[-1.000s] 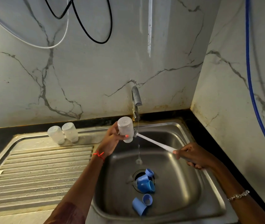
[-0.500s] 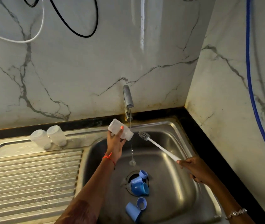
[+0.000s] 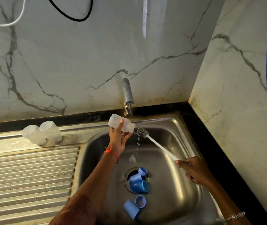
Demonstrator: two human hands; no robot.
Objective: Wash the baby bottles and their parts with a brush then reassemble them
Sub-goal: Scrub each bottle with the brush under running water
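Marble-walled corner, steel sink under running tap, blue caps in basin below tap, left grip clasping tilted bottle beneath tap, right grip clutching brush, upturned bottles left of tap

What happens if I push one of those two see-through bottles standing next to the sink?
It would probably tip easily: the clear bottles look empty and taller than wide, so likely light. They seem plastic, so a fall should not break one. Being round, a fallen one might roll across the ribbed drainboard.
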